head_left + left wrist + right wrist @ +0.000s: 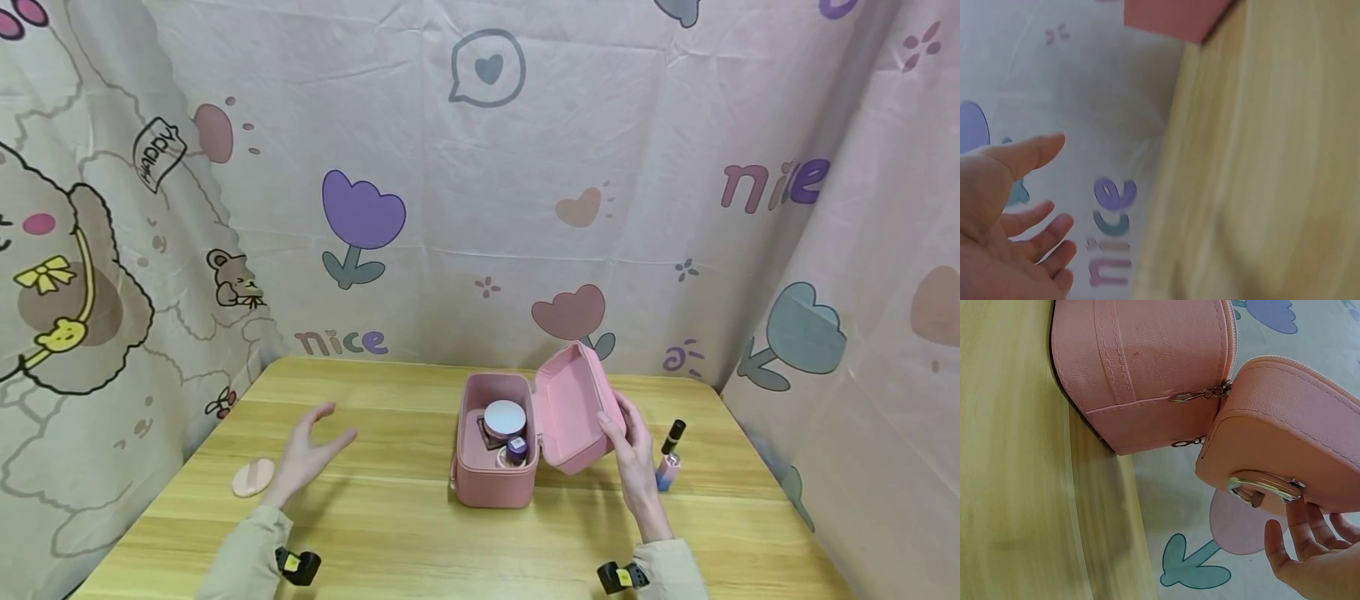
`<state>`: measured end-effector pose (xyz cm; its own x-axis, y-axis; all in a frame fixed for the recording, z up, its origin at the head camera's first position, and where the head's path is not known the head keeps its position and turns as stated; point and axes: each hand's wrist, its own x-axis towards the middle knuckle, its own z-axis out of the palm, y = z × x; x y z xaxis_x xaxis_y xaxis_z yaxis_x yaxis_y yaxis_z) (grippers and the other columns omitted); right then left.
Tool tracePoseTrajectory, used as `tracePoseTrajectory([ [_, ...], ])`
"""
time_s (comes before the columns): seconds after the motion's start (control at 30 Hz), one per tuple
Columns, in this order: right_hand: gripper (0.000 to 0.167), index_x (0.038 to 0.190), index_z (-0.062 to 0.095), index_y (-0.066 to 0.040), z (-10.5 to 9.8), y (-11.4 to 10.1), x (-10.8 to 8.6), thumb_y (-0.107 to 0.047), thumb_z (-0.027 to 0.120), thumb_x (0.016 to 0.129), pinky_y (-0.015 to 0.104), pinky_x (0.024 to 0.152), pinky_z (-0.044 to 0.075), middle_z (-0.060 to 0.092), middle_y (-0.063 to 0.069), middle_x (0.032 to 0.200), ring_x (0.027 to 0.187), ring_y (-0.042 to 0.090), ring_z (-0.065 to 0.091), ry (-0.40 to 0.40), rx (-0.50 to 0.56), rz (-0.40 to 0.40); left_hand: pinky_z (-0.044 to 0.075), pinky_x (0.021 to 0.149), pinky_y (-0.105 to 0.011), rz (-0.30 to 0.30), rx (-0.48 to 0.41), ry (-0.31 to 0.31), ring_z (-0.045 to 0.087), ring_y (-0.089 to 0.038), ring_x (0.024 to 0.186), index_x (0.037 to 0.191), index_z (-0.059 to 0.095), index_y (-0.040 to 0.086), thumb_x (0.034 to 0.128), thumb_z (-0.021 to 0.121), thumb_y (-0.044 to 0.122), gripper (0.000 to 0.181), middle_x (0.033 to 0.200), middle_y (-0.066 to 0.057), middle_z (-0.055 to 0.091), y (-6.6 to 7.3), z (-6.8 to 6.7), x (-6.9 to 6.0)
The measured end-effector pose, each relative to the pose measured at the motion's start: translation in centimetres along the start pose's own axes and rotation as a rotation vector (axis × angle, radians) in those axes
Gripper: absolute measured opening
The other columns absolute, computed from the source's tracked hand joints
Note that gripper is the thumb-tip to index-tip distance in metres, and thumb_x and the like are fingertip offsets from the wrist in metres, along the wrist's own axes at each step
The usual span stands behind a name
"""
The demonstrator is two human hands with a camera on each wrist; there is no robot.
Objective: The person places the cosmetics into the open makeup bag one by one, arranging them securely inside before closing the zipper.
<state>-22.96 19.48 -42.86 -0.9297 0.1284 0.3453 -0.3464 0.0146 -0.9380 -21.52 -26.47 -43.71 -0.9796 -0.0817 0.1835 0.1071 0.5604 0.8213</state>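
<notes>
A pink case [495,487] stands on the table with its lid [573,408] swung out to the right. Inside it lie a round white-topped compact [505,418], a dark square item and a small purple-capped jar [517,450]. My right hand [633,454] is at the lid's outer side; in the right wrist view its fingertips touch the lid [1291,437] near the metal-ringed handle [1266,486], with relaxed fingers. Left of the case my left hand [303,454] is held up, thumb and fingers apart, holding nothing; the left wrist view shows its fingers [1050,234] loosely bent.
A round pale puff [253,477] lies on the wooden table [375,533] beside my left forearm. Right of my right hand stands a pink and blue bottle [667,472] with a black-capped tube [673,437] behind it. Printed cloth [465,208] hangs behind the table and along both sides.
</notes>
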Motion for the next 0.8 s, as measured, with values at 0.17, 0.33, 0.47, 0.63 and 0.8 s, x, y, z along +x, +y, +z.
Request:
tracePoseTrajectory([
  [0.17,0.050,0.150,0.040,-0.001,0.0,0.0,0.0,-0.010,0.051,0.102,0.015,0.090,0.053,0.056,-0.013,0.127,0.111,0.001,0.059,-0.001,0.005,0.000,0.023,0.115,-0.069,-0.067,0.130,0.099,0.029,-0.054,0.140,0.150,0.033,-0.007,0.0928,0.070,0.032,0.079,0.153,-0.035,0.032,-2.1,-1.1,-0.5],
  [0.33,0.050,0.150,0.040,-0.001,0.0,0.0,0.0,-0.011,0.051,0.102,0.015,0.091,0.052,0.057,-0.013,0.127,0.111,0.001,0.059,-0.005,0.001,0.001,0.010,0.114,-0.072,-0.221,0.196,0.179,0.014,-0.060,0.141,0.154,0.028,0.001,0.0885,0.073,0.041,0.089,0.157,-0.037,0.021,-4.1,-2.4,-0.9],
  [0.47,0.049,0.150,0.040,-0.001,0.0,0.0,0.0,-0.011,0.050,0.103,0.015,0.091,0.053,0.055,-0.011,0.129,0.112,0.001,0.059,-0.006,-0.002,0.000,0.000,0.110,-0.074,-0.308,0.160,0.168,-0.004,-0.064,0.139,0.158,0.015,0.000,0.0871,0.074,0.044,0.102,0.158,-0.041,0.002,-5.5,-3.2,-1.0],
  [0.63,0.049,0.150,0.040,-0.002,0.0,-0.1,0.0,-0.012,0.050,0.103,0.016,0.090,0.053,0.054,-0.007,0.130,0.112,0.002,0.059,-0.011,0.004,0.003,0.002,0.107,-0.076,-0.406,0.164,0.170,-0.006,-0.067,0.134,0.158,0.009,0.000,0.0846,0.077,0.040,0.107,0.154,-0.044,-0.005,-6.6,-3.7,-1.0],
  [0.8,0.049,0.150,0.040,-0.003,0.0,-0.1,0.0,-0.012,0.050,0.103,0.016,0.089,0.054,0.054,-0.006,0.131,0.111,0.002,0.059,-0.012,0.006,0.008,0.010,0.104,-0.076,-0.476,0.174,0.153,-0.001,-0.070,0.131,0.159,0.005,0.002,0.0843,0.076,0.041,0.110,0.151,-0.047,-0.006,-7.4,-4.2,-1.0],
])
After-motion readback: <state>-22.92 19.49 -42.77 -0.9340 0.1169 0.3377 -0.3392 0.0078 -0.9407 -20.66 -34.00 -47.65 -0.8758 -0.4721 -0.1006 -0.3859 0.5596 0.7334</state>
